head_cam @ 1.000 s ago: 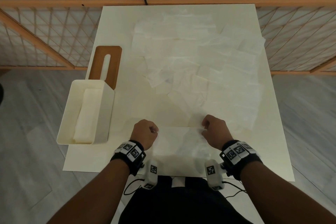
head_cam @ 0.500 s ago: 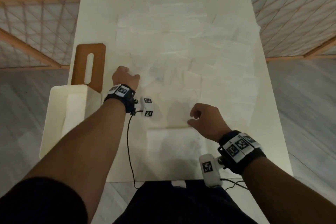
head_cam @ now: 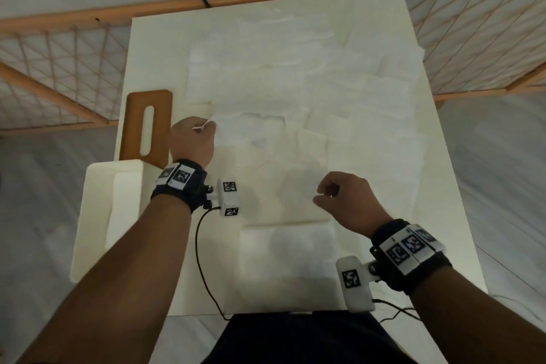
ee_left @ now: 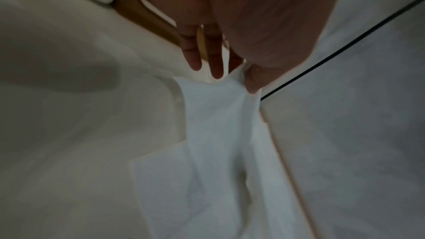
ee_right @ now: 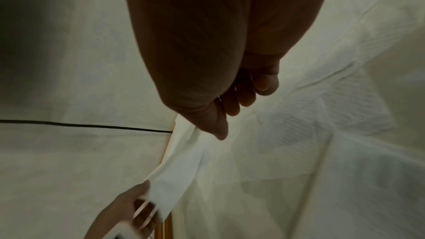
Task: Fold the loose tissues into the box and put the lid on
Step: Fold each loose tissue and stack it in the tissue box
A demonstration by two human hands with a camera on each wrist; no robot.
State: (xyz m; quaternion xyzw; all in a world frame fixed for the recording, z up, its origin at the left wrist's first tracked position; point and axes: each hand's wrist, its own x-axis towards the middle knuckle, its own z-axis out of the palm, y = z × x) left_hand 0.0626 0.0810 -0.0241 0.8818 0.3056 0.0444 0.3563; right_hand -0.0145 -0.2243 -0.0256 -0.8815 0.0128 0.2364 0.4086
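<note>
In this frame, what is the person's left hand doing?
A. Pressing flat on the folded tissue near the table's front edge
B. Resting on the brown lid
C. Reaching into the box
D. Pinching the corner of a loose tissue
D: the left hand pinches a corner of a loose tissue beside the brown lid; the left wrist view shows thumb and fingers closed on the sheet.

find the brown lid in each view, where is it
Head: the brown lid lies flat at the table's left edge, beyond the box, just left of the left hand.
Left wrist: its slotted end shows upper middle, partly behind the fingers.
Right wrist: not clearly in view.
Shared landmark: the tissue pinched by the left hand.
</note>
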